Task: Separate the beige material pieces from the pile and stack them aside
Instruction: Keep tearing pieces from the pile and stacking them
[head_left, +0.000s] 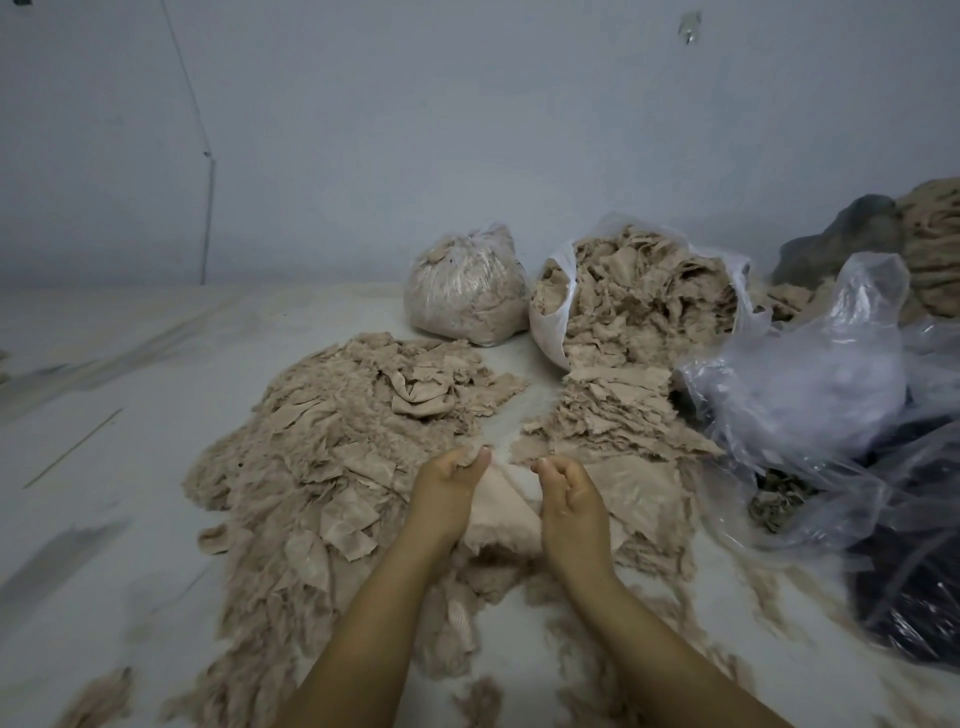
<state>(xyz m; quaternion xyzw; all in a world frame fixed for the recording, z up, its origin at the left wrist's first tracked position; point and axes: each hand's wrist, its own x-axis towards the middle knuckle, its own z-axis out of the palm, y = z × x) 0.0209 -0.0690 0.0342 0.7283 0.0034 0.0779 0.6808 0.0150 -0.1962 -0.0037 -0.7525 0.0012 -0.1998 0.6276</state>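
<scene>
Both hands low at centre, left hand (451, 480) and right hand (567, 493) each pinching an edge of one beige piece (503, 512). Loose pile (332, 447) spread left on the floor; stacked pieces (613, 410) just right, spilling from an open plastic bag (550, 322).

A bare sorting or storage room, more workshop than home. The pale floor (156, 415) carries a spread pile (332, 441) of beige scraps at 6 o'clock, with two stuffed clear bags (467, 296) at 12 o'clock against a plain grey wall (467, 130). Loose plastic sheeting (831, 389) and bundled material (930, 234) are heaped at 3 o'clock.
</scene>
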